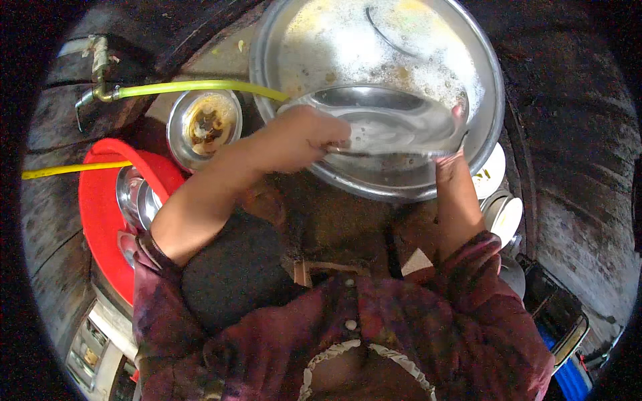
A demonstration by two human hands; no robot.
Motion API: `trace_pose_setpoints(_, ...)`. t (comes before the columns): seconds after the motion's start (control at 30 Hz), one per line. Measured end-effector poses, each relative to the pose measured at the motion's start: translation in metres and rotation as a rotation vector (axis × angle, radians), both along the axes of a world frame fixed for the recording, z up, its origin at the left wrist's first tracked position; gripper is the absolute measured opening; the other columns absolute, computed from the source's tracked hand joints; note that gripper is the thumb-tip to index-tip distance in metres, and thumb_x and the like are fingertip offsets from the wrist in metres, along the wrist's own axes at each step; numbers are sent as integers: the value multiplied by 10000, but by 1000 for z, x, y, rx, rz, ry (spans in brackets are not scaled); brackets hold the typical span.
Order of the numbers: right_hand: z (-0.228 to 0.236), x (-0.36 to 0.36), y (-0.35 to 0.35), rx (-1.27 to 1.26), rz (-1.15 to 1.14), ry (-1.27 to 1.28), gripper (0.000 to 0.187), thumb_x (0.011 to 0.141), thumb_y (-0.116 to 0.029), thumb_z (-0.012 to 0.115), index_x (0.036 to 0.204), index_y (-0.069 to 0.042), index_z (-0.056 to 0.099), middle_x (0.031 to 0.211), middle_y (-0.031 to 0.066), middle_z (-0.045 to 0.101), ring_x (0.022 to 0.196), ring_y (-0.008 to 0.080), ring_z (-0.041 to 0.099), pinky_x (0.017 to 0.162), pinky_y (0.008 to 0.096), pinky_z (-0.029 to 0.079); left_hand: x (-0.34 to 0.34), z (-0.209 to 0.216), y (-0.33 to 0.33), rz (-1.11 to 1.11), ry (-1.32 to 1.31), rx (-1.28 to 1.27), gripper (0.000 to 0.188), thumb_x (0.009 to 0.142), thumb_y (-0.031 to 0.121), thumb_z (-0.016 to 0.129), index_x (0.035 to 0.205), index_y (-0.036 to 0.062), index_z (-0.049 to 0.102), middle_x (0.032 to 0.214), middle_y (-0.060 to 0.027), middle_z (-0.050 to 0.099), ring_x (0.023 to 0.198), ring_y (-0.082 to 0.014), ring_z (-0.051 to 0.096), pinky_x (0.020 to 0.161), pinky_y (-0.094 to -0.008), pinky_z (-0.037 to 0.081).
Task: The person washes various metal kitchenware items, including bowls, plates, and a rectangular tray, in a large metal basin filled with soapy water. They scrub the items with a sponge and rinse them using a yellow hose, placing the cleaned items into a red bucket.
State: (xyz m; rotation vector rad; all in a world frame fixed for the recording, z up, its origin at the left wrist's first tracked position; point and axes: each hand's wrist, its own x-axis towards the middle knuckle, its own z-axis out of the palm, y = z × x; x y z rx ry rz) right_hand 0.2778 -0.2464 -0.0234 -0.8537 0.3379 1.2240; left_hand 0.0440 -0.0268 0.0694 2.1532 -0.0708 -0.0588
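A shiny metal bowl (388, 127) is tilted over the near side of a large metal basin (496, 87) full of sudsy water. My left hand (313, 136) is closed at the bowl's left rim, slightly smeared by motion. At the opposite end, my right hand (451, 155) grips the rim, with a fingertip showing above the edge and the rest of the fingers hidden. Inside the bowl is a wet, glossy sheen. A dark curved strand (388, 33) shows in the foam at the far side of the basin.
Left of the basin stands a soiled metal bowl (175, 127) with brown residue. A red tub (100, 214) holds metal dishes. From a wall tap (100, 90), a yellow-green hose (200, 85) runs to the basin. White dishes (491, 170) stand at the right, near a dark wall.
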Motion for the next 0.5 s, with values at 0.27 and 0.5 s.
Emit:
trace_pose_setpoints(0.27, -137, 3, -60, -458, 305, -33, 224, 749, -170, 562, 921, -29, 538, 902, 115, 576, 855, 267, 540, 783, 393, 433, 1, -76, 3, -73, 72, 456, 228, 614, 1, 512, 820, 93, 546, 814, -138, 545, 862, -331, 518, 791, -419, 367)
trace_pose_setpoints(0.5, -82, -42, -17, -564, 75, -201, 164, 618, -133, 607, 761, -71, 556, 788, 75, 535, 757, 260, 499, 710, 441, 386, -27, -96, 22, 779, 307, -350, 620, 620, -3, 500, 1223, 84, 388, 1154, -176, 450, 1093, -299, 416, 925, -330, 319)
